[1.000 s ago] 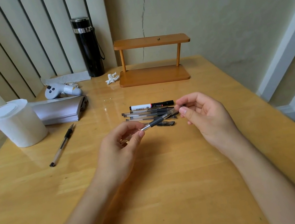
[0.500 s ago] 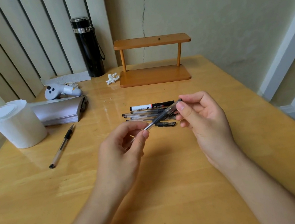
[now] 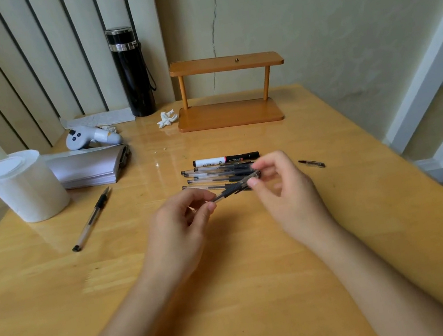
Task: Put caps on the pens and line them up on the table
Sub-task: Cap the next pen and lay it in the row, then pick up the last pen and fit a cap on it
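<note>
A clear gel pen (image 3: 235,187) with a black grip is held level above the wooden table (image 3: 263,279). My left hand (image 3: 178,231) pinches its barel end; my right hand (image 3: 283,189) holds the capped tip end between thumb and fingers. Just behind lies a row of several clear pens (image 3: 215,174), with a white-and-black marker (image 3: 226,159) at the far side. One more clear pen (image 3: 91,219) lies alone to the left. A loose cap (image 3: 312,163) rests to the right of my right hand.
A white paper roll (image 3: 23,186) and a stack of paper (image 3: 90,167) stand at the left. A white controller (image 3: 90,137), a black flask (image 3: 130,71), a crumpled tissue (image 3: 166,118) and a small wooden shelf (image 3: 229,92) sit at the back.
My right hand has drawn left and nearer along the pen, uncovering the loose cap on the table to its right. The pen has tilted slightly flatter. My left hand has barely moved.
</note>
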